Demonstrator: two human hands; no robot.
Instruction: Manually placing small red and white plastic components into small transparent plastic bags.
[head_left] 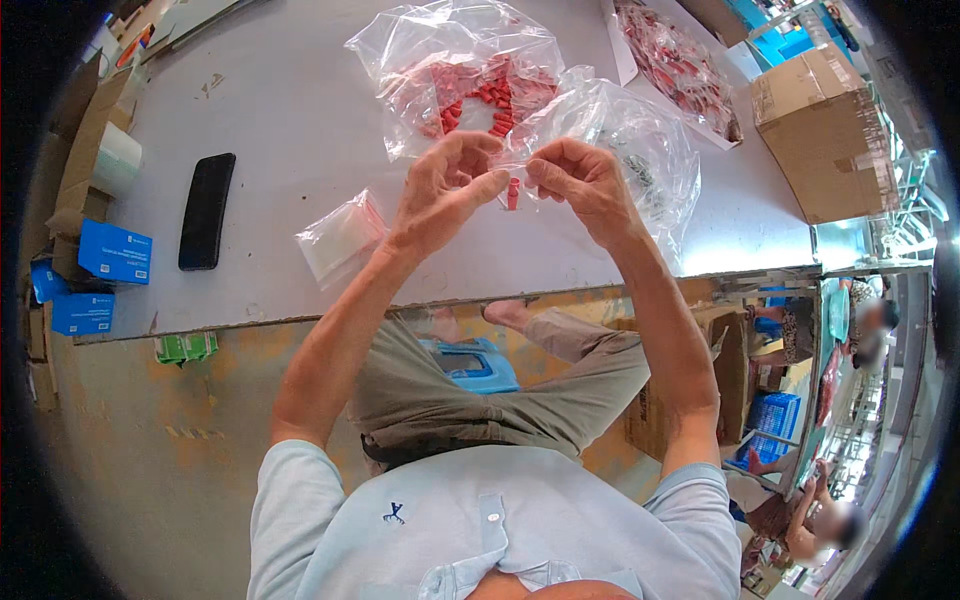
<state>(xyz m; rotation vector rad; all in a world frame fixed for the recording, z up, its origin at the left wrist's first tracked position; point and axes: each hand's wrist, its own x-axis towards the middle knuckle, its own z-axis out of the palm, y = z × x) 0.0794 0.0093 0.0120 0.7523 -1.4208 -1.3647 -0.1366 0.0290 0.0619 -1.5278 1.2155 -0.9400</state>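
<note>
In the head view, both bare hands meet over the bench, close to its near edge. The left hand is nearly closed, its thumb and forefinger pinching the left side of a small clear bag. The right hand has its fingers curled and pinches the right side of the same bag. A small red piece sits upright between the hands; whether it lies fully inside the bag cannot be told.

Beyond the hands stands a large clear bag, open and containing many red pieces. A second large clear bag, with dark small contents, adjoins it on the right. Far right, a white tray contains bagged red items; a cardboard box stands just beside it. Left of the left hand lie flat clear packets and, farther left, a black phone.
</note>
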